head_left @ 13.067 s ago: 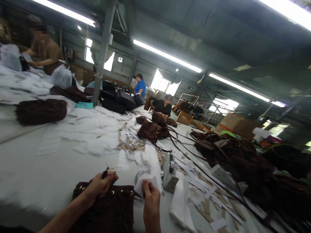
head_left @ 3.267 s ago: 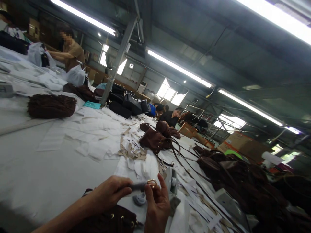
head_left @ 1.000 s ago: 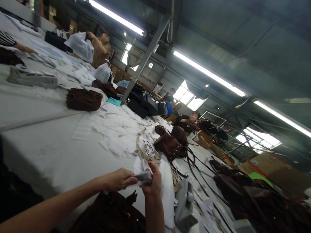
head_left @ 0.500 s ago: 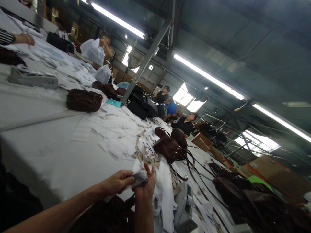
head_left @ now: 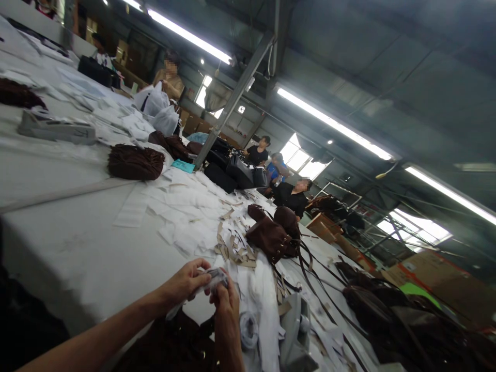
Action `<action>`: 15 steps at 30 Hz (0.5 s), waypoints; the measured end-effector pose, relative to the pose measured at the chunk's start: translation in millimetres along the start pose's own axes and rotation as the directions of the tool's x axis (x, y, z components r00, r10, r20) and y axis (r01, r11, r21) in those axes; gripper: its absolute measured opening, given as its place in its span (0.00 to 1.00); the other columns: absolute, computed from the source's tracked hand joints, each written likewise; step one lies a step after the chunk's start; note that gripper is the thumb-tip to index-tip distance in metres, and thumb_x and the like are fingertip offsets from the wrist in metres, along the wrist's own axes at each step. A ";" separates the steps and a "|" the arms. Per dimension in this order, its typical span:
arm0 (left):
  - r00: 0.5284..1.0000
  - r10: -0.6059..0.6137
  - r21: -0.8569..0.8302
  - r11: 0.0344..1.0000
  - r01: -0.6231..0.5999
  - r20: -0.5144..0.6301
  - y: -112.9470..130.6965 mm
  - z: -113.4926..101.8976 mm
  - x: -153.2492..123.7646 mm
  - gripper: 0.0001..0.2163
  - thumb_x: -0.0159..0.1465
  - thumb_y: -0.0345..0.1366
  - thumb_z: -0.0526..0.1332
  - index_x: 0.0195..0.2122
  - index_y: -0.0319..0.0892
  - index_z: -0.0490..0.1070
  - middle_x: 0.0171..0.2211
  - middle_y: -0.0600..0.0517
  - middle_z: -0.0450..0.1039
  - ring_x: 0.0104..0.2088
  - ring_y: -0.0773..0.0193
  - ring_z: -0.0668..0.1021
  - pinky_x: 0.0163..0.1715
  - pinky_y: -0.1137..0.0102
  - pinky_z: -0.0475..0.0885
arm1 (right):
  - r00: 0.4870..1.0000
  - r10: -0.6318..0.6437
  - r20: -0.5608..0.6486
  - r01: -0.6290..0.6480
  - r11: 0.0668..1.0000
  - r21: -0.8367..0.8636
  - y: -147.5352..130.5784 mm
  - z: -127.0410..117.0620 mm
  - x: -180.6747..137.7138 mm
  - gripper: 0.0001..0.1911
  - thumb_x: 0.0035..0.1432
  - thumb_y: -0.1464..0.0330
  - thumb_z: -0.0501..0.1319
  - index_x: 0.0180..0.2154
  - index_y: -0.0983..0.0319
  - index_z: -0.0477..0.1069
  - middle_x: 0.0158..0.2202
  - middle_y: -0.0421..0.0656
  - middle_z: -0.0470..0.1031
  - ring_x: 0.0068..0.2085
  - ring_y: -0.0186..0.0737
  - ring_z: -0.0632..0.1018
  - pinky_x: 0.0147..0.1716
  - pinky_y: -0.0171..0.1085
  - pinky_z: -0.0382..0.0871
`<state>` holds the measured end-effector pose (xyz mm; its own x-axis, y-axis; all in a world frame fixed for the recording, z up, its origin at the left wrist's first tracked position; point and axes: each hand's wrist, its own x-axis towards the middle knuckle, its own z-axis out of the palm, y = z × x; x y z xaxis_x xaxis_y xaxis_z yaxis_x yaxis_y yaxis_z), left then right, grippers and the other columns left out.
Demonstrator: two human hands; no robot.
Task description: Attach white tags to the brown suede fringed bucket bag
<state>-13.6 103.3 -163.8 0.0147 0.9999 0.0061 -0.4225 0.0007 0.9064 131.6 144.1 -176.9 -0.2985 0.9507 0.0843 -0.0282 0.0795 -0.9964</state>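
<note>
Grey dispenser's [head_left: 54,127] mark [head_left: 81,133] is blurred — hands [head_left: 195,280] [head_left: 228,300] hold wrap [head_left: 216,278].

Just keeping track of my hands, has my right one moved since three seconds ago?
Yes: your right hand has moved left, farther from the grey tape dispenser in the view.

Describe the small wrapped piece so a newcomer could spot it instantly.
Find the big white table, then the left hand and right hand meeting over its near side. Between them is the small wrapped piece, greyish-white; unlike the white roll nearby, it is held in both hands.
</note>
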 end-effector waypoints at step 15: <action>0.989 -0.150 -0.152 0.977 0.150 0.009 -14.0 -9.0 -8.6 0.20 0.51 0.46 0.66 0.38 0.41 0.61 0.18 0.61 0.65 0.14 0.75 0.62 0.15 0.78 0.56 | 0.999 -0.041 0.012 0.040 0.999 0.005 -13.5 28.2 -35.4 0.17 0.55 0.61 0.64 0.44 0.64 0.74 0.31 0.42 0.75 0.28 0.36 0.70 0.28 0.34 0.66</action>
<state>-16.0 94.8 -180.4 0.0857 0.9883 -0.1265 -0.5481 0.1528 0.8224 115.7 100.9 -166.3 -0.3088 0.9429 0.1247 -0.0455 0.1163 -0.9922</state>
